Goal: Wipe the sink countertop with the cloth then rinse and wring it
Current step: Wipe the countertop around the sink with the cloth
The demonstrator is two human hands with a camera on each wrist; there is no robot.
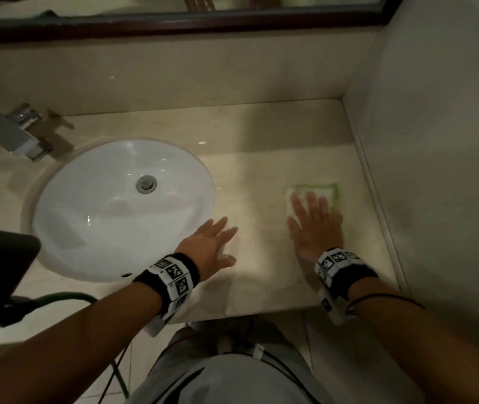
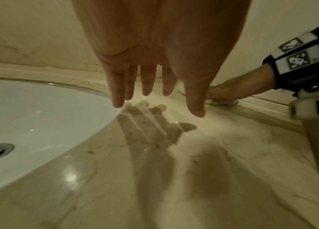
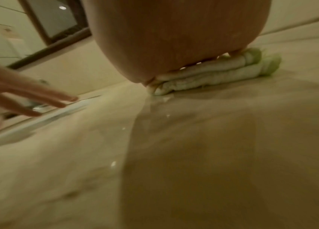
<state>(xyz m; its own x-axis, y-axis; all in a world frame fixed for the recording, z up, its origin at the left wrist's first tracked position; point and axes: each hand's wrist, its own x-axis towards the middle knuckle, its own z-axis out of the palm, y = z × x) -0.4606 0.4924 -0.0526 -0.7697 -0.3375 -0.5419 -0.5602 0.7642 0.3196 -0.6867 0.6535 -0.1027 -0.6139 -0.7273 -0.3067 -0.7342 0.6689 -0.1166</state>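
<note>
A folded white cloth with a green border [image 1: 318,191] [image 3: 213,72] lies flat on the beige marble countertop [image 1: 261,176], right of the sink. My right hand [image 1: 314,223] presses down on it with straight, spread fingers; in the left wrist view that right hand [image 2: 231,89] shows low on the counter. My left hand [image 1: 215,243] [image 2: 154,86] hovers just above the countertop beside the white oval sink basin [image 1: 116,211] [image 2: 27,116], fingers straight and holding nothing. In the right wrist view the left hand [image 3: 17,96] is blurred at the left edge.
A chrome faucet [image 1: 14,132] stands at the far left behind the basin, whose drain [image 1: 146,184] is at its middle. A mirror frame [image 1: 174,21] runs along the back. A wall [image 1: 436,141] closes the counter's right side. A green hose [image 1: 63,297] hangs below the front edge.
</note>
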